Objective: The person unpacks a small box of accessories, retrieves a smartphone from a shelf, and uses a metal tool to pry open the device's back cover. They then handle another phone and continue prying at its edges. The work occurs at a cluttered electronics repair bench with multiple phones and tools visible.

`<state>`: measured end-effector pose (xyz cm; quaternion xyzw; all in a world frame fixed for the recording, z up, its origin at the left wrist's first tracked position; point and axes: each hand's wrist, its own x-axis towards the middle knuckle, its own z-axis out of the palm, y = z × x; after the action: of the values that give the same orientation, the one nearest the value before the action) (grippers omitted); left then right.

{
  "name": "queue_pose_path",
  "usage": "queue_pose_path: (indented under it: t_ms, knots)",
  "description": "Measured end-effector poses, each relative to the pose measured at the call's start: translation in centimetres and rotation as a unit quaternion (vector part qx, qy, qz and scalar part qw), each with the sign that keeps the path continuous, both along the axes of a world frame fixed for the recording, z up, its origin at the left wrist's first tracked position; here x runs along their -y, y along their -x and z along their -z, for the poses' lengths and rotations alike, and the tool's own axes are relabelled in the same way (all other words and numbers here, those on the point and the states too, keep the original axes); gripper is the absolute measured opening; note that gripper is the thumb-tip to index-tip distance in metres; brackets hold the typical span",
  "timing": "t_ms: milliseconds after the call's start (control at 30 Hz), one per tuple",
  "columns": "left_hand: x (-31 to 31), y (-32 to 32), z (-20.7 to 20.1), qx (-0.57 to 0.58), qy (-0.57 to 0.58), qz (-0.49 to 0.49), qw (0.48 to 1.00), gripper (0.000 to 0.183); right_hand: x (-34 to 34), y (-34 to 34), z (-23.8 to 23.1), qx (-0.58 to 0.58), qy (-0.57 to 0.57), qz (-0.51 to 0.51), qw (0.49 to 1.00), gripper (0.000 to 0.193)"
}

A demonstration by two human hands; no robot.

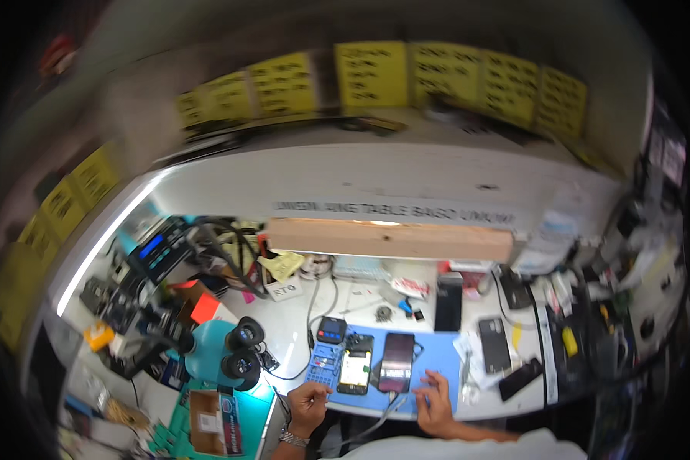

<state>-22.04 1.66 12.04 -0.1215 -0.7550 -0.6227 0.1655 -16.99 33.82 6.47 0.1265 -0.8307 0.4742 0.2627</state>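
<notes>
Fingers loosely spread, a right hand [435, 406] nears a dark-screened phone [396, 359] on a blue mat [442, 349] — the curled left hand [308, 406], grip indiscernible, near a lit phone [355, 366].

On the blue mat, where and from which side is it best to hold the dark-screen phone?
Probably by its long edges, from the right: the dark-screen phone lies screen up, a cable at its near end and the bright-screen phone close on its left.
</notes>
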Motion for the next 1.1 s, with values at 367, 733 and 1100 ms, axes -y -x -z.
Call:
queue_pose_path:
  t_ms: [367,733,1100]
  knots:
    - [-4.9,-0.7,-15.3,0.065,0.03,0.119,0.99,0.018,0.2,1.1,-4.5,0.078,-0.003,0.062,0.995,0.01]
    - [-3.8,-1.6,-28.6,0.004,0.103,0.075,0.992,0.012,-0.9,5.0,-13.7,0.348,-0.103,-0.061,0.93,0.029]
    - [-2.9,-0.6,-42.8,-0.175,0.139,0.042,0.974,0.012,1.7,8.8,-30.1,0.364,-0.223,-0.25,0.869,0.036]
